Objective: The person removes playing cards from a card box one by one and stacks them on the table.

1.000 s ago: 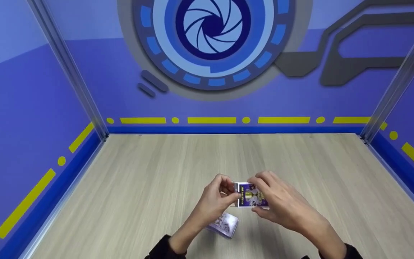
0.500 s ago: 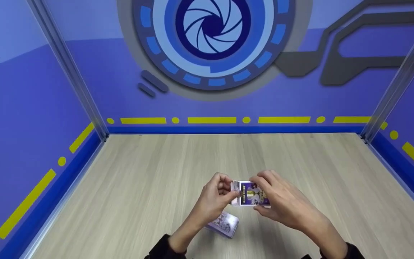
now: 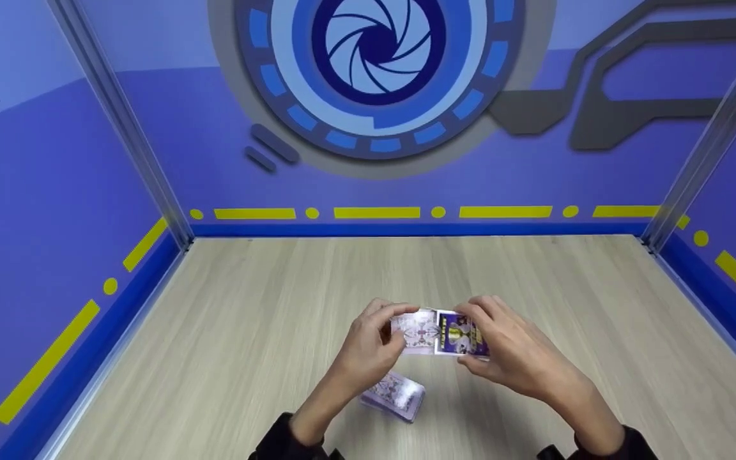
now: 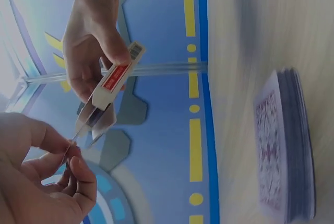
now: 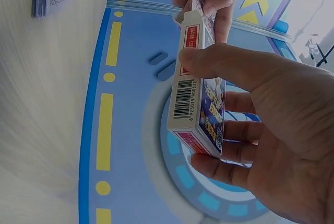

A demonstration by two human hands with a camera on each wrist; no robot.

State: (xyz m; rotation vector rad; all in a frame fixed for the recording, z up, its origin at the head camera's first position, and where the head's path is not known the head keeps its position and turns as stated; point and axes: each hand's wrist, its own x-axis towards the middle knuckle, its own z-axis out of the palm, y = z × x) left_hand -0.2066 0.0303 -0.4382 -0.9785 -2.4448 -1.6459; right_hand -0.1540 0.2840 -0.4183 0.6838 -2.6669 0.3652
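My right hand (image 3: 518, 348) grips a playing-card box (image 5: 188, 93), white with a purple printed face, a red label and a barcode on its side. The box is raised off the table, and its flap end (image 4: 104, 122) points at my left hand (image 3: 368, 342). Between left thumb and fingers I pinch a patterned playing card (image 3: 419, 331), whose far end reaches the box's mouth; whether more than one card is held I cannot tell. Below the left hand, a stack of playing cards (image 4: 279, 145) with ornate pale backs lies on the table, partly covered by that hand in the head view.
The wood-grain table (image 3: 266, 306) is enclosed by blue printed panels (image 3: 170, 140) at the back and sides. Metal corner posts (image 3: 131, 128) rise at the back left and back right.
My left hand has shifted left from the box, and a long stretch of patterned card now shows outside its mouth. Both hands and the box have risen slightly in the view.
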